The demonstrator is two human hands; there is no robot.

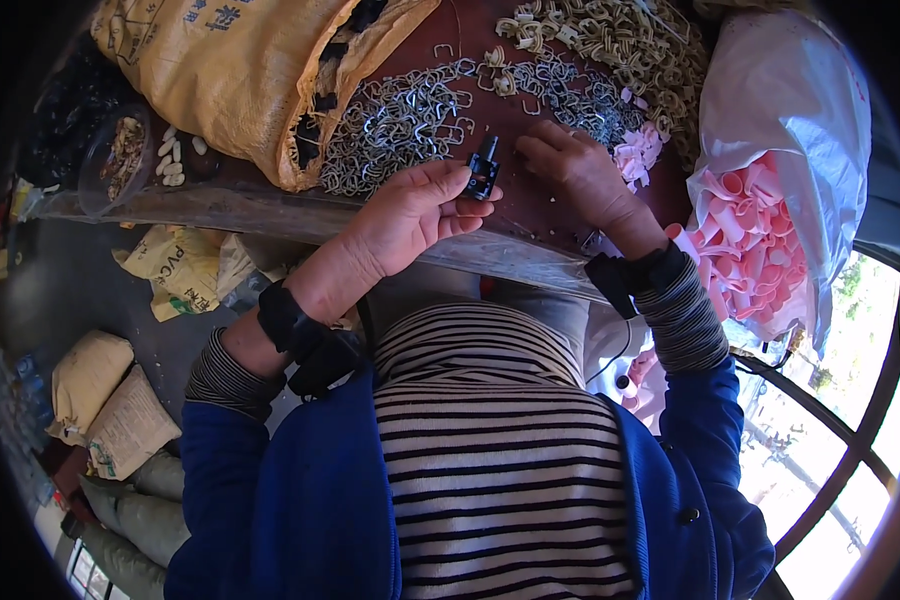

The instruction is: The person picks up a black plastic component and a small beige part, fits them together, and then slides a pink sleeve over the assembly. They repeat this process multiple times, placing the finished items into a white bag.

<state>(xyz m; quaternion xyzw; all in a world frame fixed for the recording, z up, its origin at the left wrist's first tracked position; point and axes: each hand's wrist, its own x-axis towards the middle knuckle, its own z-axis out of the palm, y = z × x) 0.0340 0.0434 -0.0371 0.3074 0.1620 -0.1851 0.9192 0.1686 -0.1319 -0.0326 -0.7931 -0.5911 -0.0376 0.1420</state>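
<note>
My left hand [405, 215] is closed around a small black plastic fitting [483, 172], pinched between thumb and fingers with its narrow stem pointing up and away from me. Just to the right, my right hand [580, 175] hovers low over the dark red tabletop, its fingers curled together; whatever may be in them is hidden. Beyond the left hand lies a heap of U-shaped metal clips [385, 130]. Small metal pieces [580, 100] are piled just past the right hand, with pale pink bits [638, 155] beside it.
A yellow woven sack [220, 80] with black parts inside stands at the back left. Beige plastic pieces [650, 50] are heaped at the back right. Pink tubes [750, 240] fill a white sack [785, 90]. A plastic tub [98, 165] sits near the left table edge.
</note>
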